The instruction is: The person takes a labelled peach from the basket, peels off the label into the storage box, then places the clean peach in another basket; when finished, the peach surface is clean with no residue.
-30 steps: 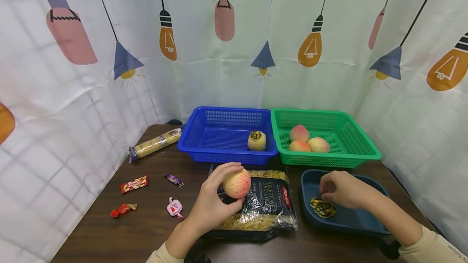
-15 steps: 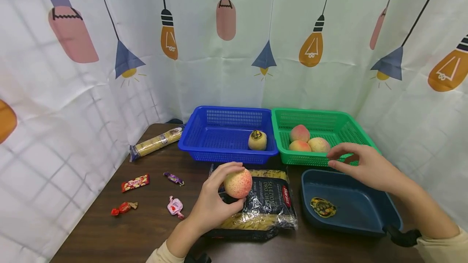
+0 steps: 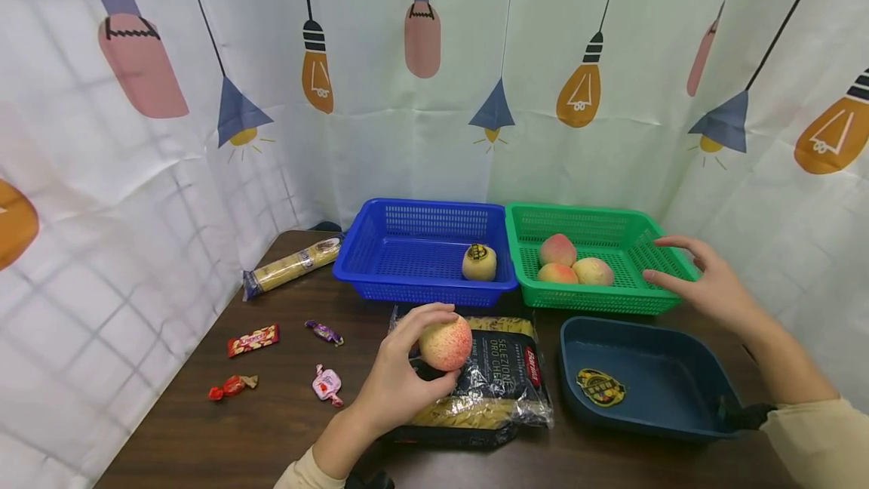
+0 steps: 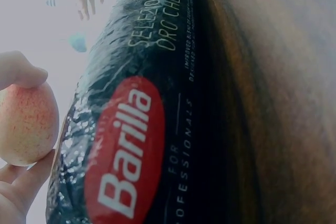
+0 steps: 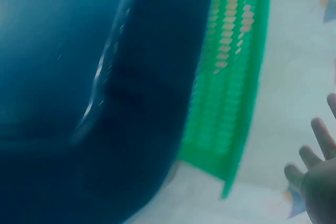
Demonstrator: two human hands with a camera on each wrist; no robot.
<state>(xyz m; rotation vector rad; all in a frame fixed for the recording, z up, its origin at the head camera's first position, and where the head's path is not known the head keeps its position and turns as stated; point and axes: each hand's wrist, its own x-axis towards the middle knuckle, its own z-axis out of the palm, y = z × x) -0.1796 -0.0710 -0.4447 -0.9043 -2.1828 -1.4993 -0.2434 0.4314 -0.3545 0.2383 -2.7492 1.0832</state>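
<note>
My left hand (image 3: 400, 376) grips a pink-and-yellow peach (image 3: 445, 342) just above a black Barilla pasta bag (image 3: 485, 383) on the brown table; in the left wrist view the peach (image 4: 26, 124) sits between thumb and fingers beside the bag (image 4: 136, 129). My right hand (image 3: 699, 281) hovers with fingers spread and holding nothing over the right end of the green basket (image 3: 668, 259), which holds three peaches (image 3: 573, 262). The right wrist view shows its fingers (image 5: 315, 166) beside the green basket (image 5: 231, 87).
A blue basket (image 3: 380, 247) holds one yellow wrapped ball (image 3: 478, 262). A dark blue tray (image 3: 679, 391) holds a flat gold-and-black wrapper (image 3: 600, 386). A long pasta packet (image 3: 290, 268) and several candies (image 3: 281, 357) lie on the left. Curtains close in three sides.
My right hand has left the wrapper in the dark blue tray and risen up and back to the right end of the green basket, fingers opening. The left hand keeps holding the peach.
</note>
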